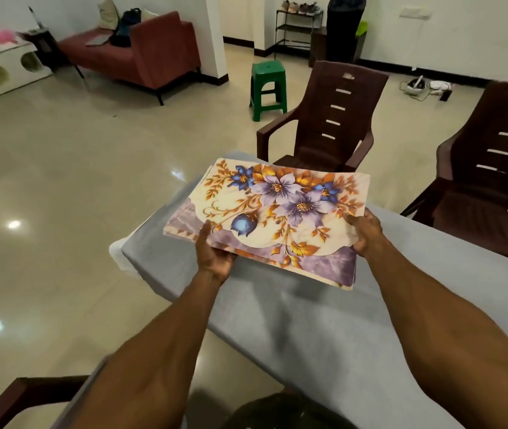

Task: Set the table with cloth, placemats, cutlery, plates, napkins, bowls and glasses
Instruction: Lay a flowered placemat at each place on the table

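The left hand (214, 258) and the right hand (367, 235) each grip a near corner of a stack of floral placemats (273, 212), thumbs on top, holding it just above the grey cloth (293, 308) that covers the bench, with two brown plastic chairs (324, 125) standing beyond its far edge.

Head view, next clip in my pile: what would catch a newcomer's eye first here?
First, the stack of floral placemats with purple flowers and orange leaves at centre, gripped at its near corners by the left hand and right hand. It is held above the grey cloth covering the table. Beyond stand two dark brown plastic chairs and a green plastic stool.
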